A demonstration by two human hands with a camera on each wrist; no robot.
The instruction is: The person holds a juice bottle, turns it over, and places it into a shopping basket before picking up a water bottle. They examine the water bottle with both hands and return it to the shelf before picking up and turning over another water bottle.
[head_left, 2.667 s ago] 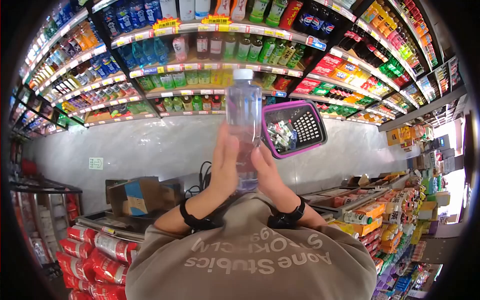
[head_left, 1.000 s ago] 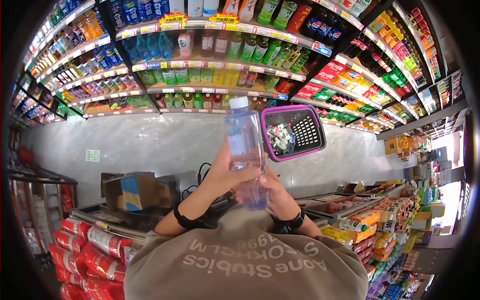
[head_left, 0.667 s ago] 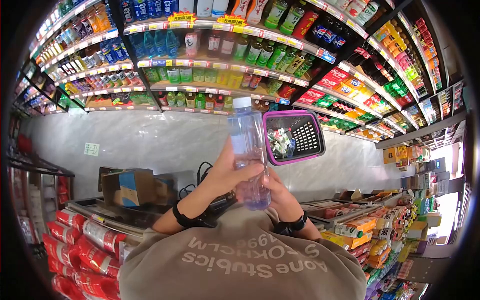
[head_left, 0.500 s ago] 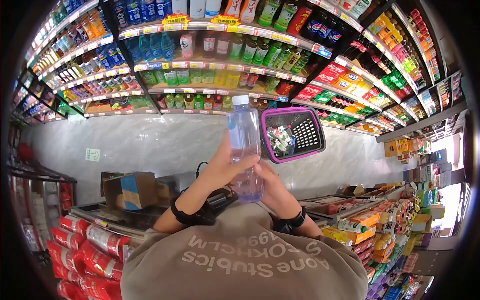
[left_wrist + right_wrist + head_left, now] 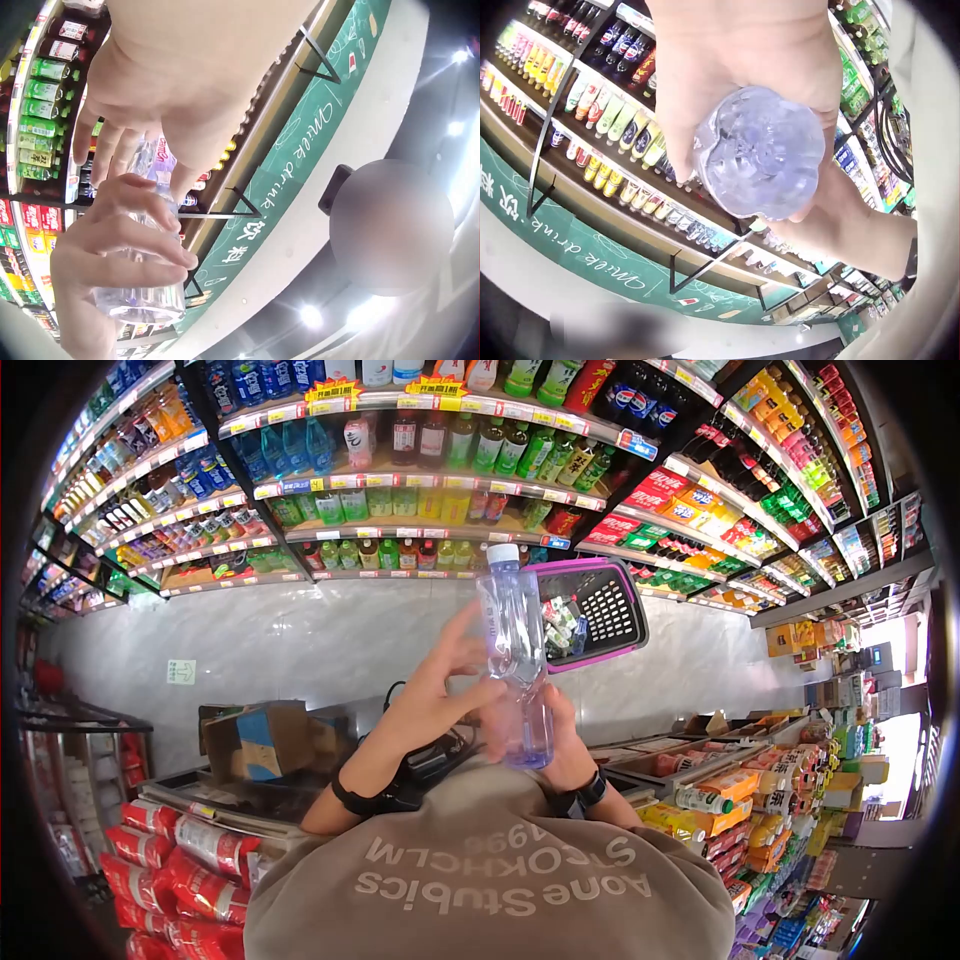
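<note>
A clear plastic bottle (image 5: pixel 518 635) with a white cap stands tilted slightly in front of me in the head view. My right hand (image 5: pixel 570 745) grips its lower part; in the left wrist view the curled fingers (image 5: pixel 135 244) wrap round the bottle near its base. My left hand (image 5: pixel 425 695) is beside the bottle's left side, fingers loosely extended and thumb close to the bottle. Seen from above in the left wrist view, the left hand (image 5: pixel 161 82) has its fingers spread near the label. The bottle's ribbed base (image 5: pixel 765 161) faces the right wrist camera.
A black basket with a purple rim (image 5: pixel 600 656) is on the floor beyond the bottle, with small packs (image 5: pixel 562 628) in it. Drink shelves (image 5: pixel 400 482) curve ahead. A cardboard box (image 5: pixel 262 740) is at left, near red packages (image 5: pixel 195 870). Stacked drinks are at right.
At first both palms lay along the bottle's sides; later the hands gripped it. Now the bottle has shifted right, overlapping the basket more, and the left hand's fingers have loosened from it.
</note>
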